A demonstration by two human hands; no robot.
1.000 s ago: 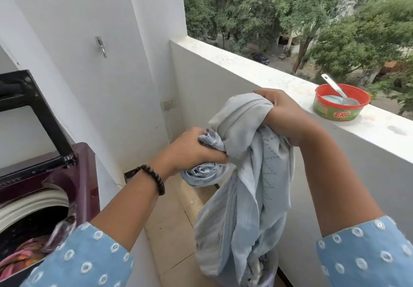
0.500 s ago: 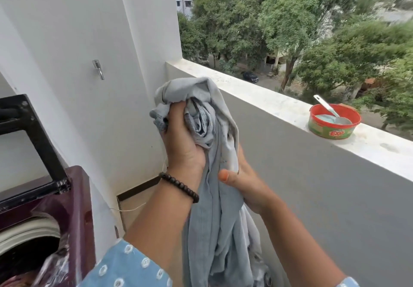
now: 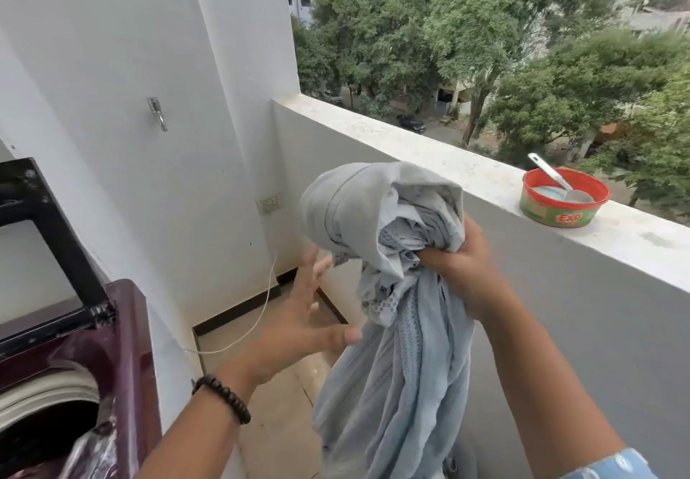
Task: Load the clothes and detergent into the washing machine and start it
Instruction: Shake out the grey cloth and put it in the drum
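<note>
A pale blue-grey garment (image 3: 395,359) hangs bunched in mid-air over the balcony floor. My right hand (image 3: 459,269) grips its gathered top, and the rest trails down. My left hand (image 3: 302,325) is just left of the cloth with fingers spread and holds nothing. The maroon top-load washing machine (image 3: 127,333) stands at the lower left with its black lid (image 3: 56,232) raised and the drum open. A red and green detergent tub (image 3: 563,202) with a white scoop in it sits on the parapet ledge at the right.
The white parapet ledge (image 3: 429,157) runs from the middle to the right. A white wall (image 3: 112,68) with a metal hook (image 3: 158,112) and a switch plate (image 3: 269,203) stands behind. A thin cord (image 3: 257,321) hangs along the wall. Tiled floor (image 3: 272,404) lies below.
My left hand has let go of the garment and opened beside it. My right hand has taken the bunched top, which moved right.
</note>
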